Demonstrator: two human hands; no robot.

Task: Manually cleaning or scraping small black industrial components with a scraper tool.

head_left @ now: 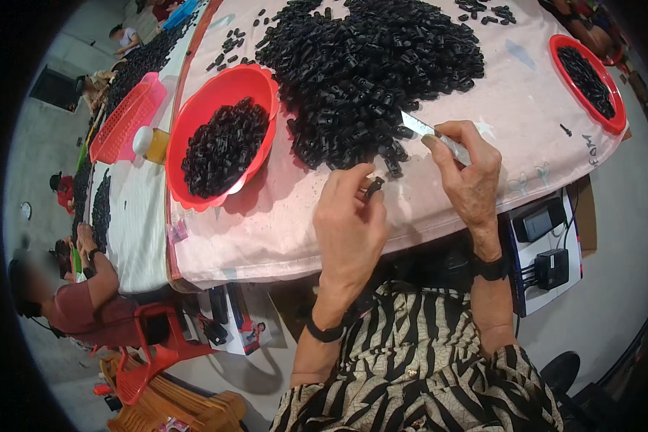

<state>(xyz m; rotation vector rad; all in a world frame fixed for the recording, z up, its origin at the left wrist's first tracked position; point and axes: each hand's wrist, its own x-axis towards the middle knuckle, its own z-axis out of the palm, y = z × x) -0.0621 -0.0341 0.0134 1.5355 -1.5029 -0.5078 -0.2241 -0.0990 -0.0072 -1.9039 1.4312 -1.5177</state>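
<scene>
My left hand [351, 216] pinches a small black plastic piece [374, 187] between thumb and fingers, near the table's front edge. In my right hand [469, 173] is a knife [416, 124], its pale blade pointing up and to the left toward the heap. Just beyond both hands spreads a big heap of small black plastic pieces [367, 65]. A few of them lie loose at its near edge, between my hands. The knife's blade is apart from the piece in my left hand.
Left of the heap stands a red bowl [261, 85] with black pieces inside. A red tray [618, 124] of pieces is at the right. A yellow jar [151, 144] and a pink basket [126, 119] stand on the left table, where another person [86, 302] works. Boxes [547, 252] are under the table.
</scene>
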